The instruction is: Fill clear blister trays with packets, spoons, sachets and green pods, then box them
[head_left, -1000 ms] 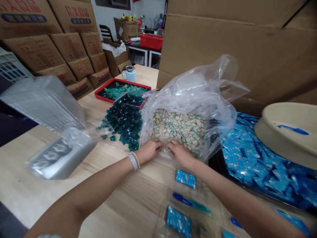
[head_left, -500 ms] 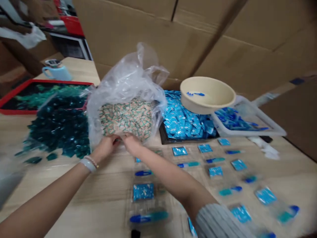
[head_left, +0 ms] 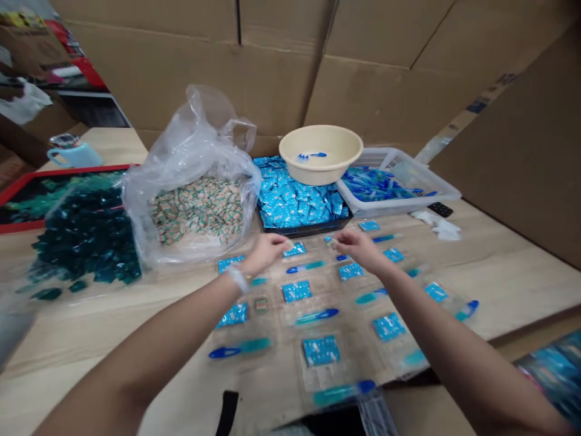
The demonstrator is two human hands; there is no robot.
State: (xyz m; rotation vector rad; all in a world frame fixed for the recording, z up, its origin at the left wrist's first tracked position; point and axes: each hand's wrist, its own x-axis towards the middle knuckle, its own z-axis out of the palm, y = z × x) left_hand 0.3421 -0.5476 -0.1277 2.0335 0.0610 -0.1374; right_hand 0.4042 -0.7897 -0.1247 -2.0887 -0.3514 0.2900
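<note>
Well, the head view looked down on a wooden surface [head_left: 508, 290] laid out with rows of small blue packets [head_left: 321, 351] and blue-and-teal sticks [head_left: 239, 347] on clear plastic. The person's left hand [head_left: 265, 254] reached over the far row, just beside one packet, with its fingers [head_left: 282, 241] drawn together. The right hand [head_left: 361, 247] was over the same row, its fingers [head_left: 339, 238] curled inward near a small pale piece. Neither hand looked tightly clenched, but whether either pinched something too small to see could not be told. The packets lay on the surface in front of and below the hands, and many more were heaped in a black tray [head_left: 299, 209] just beyond them. Behind that tray stood a beige basin [head_left: 320, 145] holding a blue piece, beside a white plastic basket [head_left: 399, 191] of blue items. To the left sat a clear plastic bag [head_left: 190, 139] of beige-and-green packets [head_left: 197, 209], dark teal cubes [head_left: 86, 236] on clear plastic, a red-rimmed tray [head_left: 68, 169] and a pale blue mug [head_left: 75, 155]. The step in hand looked like fine placing along that row, and any next move there would call for a careful pinch, since the flat pieces lay close together.
</note>
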